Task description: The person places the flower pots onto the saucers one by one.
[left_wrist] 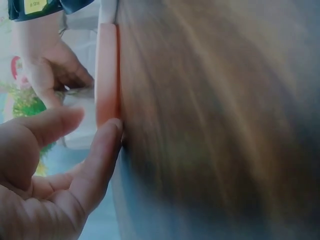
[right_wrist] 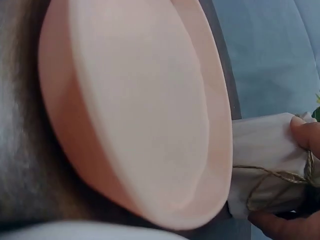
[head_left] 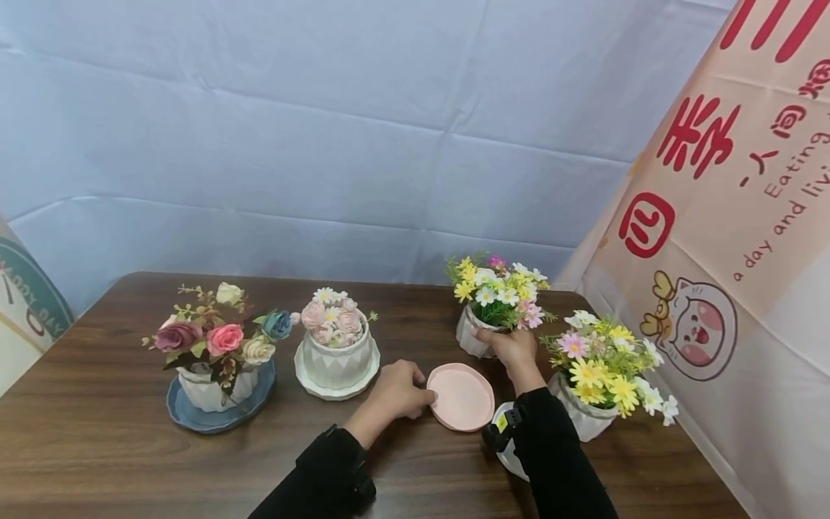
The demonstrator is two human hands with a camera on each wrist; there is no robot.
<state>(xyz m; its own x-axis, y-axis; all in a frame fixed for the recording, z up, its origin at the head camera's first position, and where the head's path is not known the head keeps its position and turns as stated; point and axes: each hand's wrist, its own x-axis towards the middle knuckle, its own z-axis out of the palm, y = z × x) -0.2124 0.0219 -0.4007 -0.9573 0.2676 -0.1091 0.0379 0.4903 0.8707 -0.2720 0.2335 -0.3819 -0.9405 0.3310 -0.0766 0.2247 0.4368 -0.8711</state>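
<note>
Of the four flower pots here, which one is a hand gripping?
The rear right flower pot, just behind the pink plate: the right hand grips it, while no hand touches the other three.

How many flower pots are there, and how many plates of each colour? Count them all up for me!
Flower pots: 4
Blue plate: 1
Pink plate: 1
White plates: 2 (one partly hidden)
Total: 8
</note>
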